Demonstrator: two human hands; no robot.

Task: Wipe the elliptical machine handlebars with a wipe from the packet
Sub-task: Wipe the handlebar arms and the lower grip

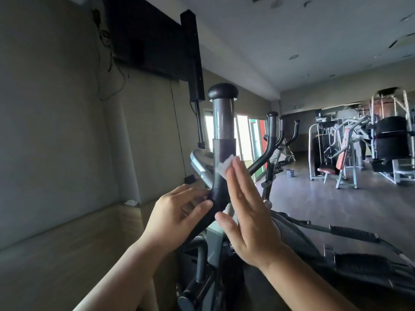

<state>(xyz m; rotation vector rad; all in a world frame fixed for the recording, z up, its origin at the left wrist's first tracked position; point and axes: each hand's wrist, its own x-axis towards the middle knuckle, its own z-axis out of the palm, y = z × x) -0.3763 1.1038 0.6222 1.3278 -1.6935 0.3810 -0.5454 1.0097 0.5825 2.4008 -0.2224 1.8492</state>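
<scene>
Right hand (247,212): flat against the handlebar, fingers straight and held together, thumb spread off to the side; nothing is clamped, the palm side presses.
Wipe (221,167): white, trapped between those fingers and the bar, one crumpled corner showing just past the fingertips and a scrap showing by the thumb.
Left hand (177,214): on the opposite side of the bar and lower than the right fingertips, fingers fairly straight and slightly apart, tips and thumb touching the bar without wrapping it.
Handlebar (224,144): upright dark grip under both sets of fingers, grey tube above the fingertips, round black cap (222,92) on top.
Step in hand: wiping the grip section, by my reading about midway up the bar.
Next move: probably a slide along the bar with steady pressure, and the fingers would need to curl round it to reach the far side.
Packet: not in view.
Console (199,162): silver-edged, just behind the left fingertips.
Pedal (354,234): black and ribbed, low and well to the right of the right hand.
Second bar (270,140): beyond the right fingertips, unwiped as far as I can judge.
Floor (314,198): dark wood boards.
Room: dim gym, plain wall (56,108) left of the hands with a dark screen (146,37) mounted high, weight machines (381,142) far right, bright glass doors (244,135) at the back.
</scene>
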